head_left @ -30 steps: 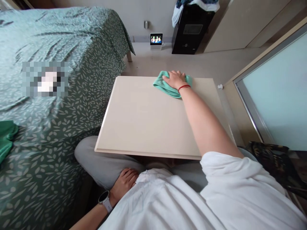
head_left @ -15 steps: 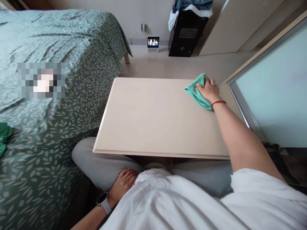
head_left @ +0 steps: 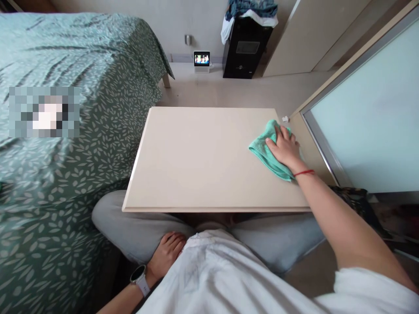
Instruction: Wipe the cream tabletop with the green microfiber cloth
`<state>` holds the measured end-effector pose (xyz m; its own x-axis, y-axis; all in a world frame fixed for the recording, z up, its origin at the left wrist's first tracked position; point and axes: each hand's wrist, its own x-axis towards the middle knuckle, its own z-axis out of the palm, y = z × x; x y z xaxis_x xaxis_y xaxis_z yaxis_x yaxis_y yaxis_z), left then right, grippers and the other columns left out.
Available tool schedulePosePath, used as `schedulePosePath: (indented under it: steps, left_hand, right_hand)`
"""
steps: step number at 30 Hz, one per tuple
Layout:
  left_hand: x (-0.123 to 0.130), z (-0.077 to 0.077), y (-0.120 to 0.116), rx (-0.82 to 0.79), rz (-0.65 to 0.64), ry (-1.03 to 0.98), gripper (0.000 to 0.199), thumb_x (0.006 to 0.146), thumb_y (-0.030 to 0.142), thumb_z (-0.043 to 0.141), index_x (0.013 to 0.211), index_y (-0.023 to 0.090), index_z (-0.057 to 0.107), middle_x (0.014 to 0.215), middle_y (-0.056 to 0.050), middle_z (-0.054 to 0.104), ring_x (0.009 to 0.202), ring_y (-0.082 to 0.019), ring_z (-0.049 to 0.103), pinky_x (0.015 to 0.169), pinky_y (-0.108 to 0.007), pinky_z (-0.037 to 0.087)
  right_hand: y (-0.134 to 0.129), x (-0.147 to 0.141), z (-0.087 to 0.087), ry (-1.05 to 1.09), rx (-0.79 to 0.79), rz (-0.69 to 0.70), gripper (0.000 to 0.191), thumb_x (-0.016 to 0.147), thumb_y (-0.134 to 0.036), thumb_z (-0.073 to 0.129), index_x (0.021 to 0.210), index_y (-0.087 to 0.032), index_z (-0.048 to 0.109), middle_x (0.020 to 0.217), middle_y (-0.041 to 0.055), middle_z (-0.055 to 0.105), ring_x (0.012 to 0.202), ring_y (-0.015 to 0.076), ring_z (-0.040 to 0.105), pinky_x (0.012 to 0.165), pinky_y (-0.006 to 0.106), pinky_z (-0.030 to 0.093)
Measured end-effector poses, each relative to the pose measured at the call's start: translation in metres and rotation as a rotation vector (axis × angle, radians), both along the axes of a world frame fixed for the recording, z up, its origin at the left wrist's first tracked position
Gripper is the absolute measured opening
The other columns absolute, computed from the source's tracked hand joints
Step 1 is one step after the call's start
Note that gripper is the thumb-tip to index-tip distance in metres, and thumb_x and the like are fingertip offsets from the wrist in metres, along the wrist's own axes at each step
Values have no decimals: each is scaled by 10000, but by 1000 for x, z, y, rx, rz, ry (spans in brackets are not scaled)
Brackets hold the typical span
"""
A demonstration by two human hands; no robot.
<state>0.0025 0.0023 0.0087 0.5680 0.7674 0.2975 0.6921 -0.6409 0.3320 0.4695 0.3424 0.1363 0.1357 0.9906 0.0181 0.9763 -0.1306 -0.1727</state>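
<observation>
Near the right edge of a cream tabletop (head_left: 196, 161), my right hand (head_left: 284, 148) presses down on a green microfibre cloth (head_left: 266, 150), fingers over it and thumb toward the left. A red thread bracelet (head_left: 304, 172) circles that wrist. The cloth lies folded and a little bunched against the surface. My left hand (head_left: 170, 250) rests flat on my thigh by the hem of my white shirt, holding nothing. On the left wrist sits a watch (head_left: 138, 274) with a pale strap.
A bed with a green leaf-patterned sheet (head_left: 98, 126) stands at left, bearing a blurred patch. Beyond the table are a small lit screen (head_left: 201, 59) and a black cabinet (head_left: 244, 48) topped with clothes. A frosted-glass panel (head_left: 366, 113) borders the right side.
My right hand has drawn the cloth toward me along the table's right side. A small white object on the floor past the far right corner now shows. My left hand stays put.
</observation>
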Motion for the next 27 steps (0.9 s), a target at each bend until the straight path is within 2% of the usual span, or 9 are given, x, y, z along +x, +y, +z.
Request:
schedulePosePath:
  steps: [3,5,8,11,13,16,20,23,27]
  left_hand:
    - [1,2,0,18,2,-3,420,1274,268,273,1238,199,686,1169,4,830,1112,-151,771,1127,-389,463]
    - [2,3,0,16,8,-14,424,1276,272,275,1227,201,690,1160,8,831,1101,-147,772,1124,-384,462]
    - [2,4,0,10,23,-22,441,1276,278,277,1210,197,705,1151,-1,832,1101,-155,772,1125,-386,457]
    - [2,4,0,12,27,-11,460,1277,284,273,1194,185,714,1146,-12,831,1097,-163,771,1118,-391,458]
    - [2,5,0,10,17,-2,460,1276,287,276,1191,182,716,1149,-11,830,1098,-160,768,1115,-388,463]
    - [2,5,0,7,7,1,462,1277,293,278,1200,179,720,1156,-13,827,1108,-157,764,1120,-388,465]
    - [2,4,0,11,8,14,467,1274,273,281,1188,170,728,1159,-20,824,1111,-167,755,1124,-407,454]
    - [0,3,1,10,-9,21,460,1269,271,296,1192,166,737,1164,-32,824,1108,-179,746,1116,-413,457]
    - [-1,1,2,12,-14,10,431,1265,264,317,1214,185,738,1176,-33,824,1123,-189,738,1126,-409,442]
  right_hand:
    - [48,-6,11,4,-52,-21,840,1157,-534,284,1862,-83,362,1918,327,272,1654,553,407,1267,730,430]
    - [80,-12,17,22,-54,-32,829,1173,-515,259,1871,-76,348,1924,325,254,1668,548,380,1282,723,401]
    - [118,-20,23,52,-61,-52,789,1169,-486,329,1858,-107,389,1934,267,283,1669,545,377,1299,759,374]
    - [137,-26,27,65,-63,-46,733,1172,-438,350,1804,-90,477,1893,276,376,1663,544,396,1295,781,371]
    - [136,-28,29,71,-54,-27,733,1183,-423,331,1817,-76,453,1885,315,368,1681,543,372,1296,788,359]
    - [117,-29,30,47,-45,55,777,1175,-465,381,1883,-148,332,1948,275,245,1750,549,256,1315,845,296]
    - [66,-25,23,6,-26,162,730,1125,-493,460,1806,-230,480,1966,181,265,1780,551,234,1321,904,257]
    - [10,-20,15,-22,-1,230,729,1106,-508,470,1786,-250,524,1947,188,319,1760,570,291,1291,929,288]
    - [-83,-22,7,-99,-18,367,781,1090,-529,497,1831,-282,488,1954,162,313,1765,564,305,1301,919,307]
